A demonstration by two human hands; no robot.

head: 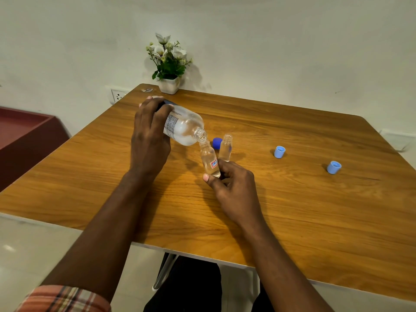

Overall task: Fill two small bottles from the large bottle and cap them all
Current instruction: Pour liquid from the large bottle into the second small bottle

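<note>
Filling: your left hand (149,131) grips the tipped bottle (183,126), right hand (231,183) holds the vial (210,159). Level off cleanly next; caps (279,152) wait at three o'clock.

Potted flowers (169,64) at table (292,199) back edge; wall socket (118,95).

The large bottle (184,127) in the left hand (148,136) is clear, glossy plastic, and the small bottle (209,158) in the right hand (231,183) looks equally clear and shiny. The table (292,199) under both hands shows smooth wood grain with a soft sheen. The light blue cap (279,152) right of the right hand is smooth plastic.
</note>
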